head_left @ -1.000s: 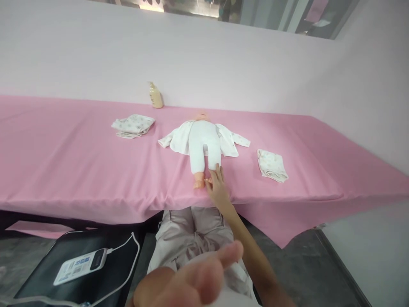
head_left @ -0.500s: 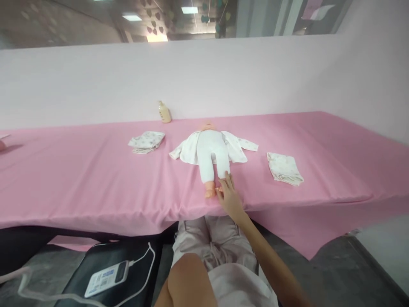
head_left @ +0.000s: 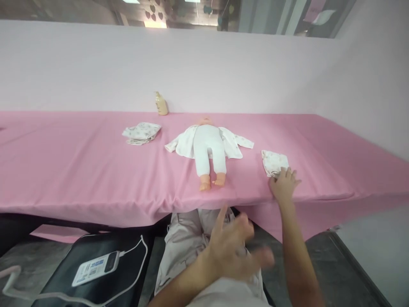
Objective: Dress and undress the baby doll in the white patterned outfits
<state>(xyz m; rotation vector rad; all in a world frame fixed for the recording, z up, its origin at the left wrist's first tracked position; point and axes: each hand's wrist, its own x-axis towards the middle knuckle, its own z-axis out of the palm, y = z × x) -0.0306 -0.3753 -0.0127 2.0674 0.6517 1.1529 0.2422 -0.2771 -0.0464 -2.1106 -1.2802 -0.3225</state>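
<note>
A baby doll in a white bodysuit lies on its back on the pink-covered table, feet toward me. Under it a small white jacket is spread open, sleeves out to both sides. My right hand rests at the near edge of a folded white cloth right of the doll; its fingers are spread and cover part of the cloth. My left hand hangs in the air over my lap, blurred, fingers apart and holding nothing.
A second folded patterned cloth lies left of the doll. A pump bottle stands by the white wall. Below the table edge, a white device with a cable sits on a black seat.
My right hand has left the doll's foot and moved right to the folded cloth. My left hand has come up over my lap. The view has shifted slightly.
</note>
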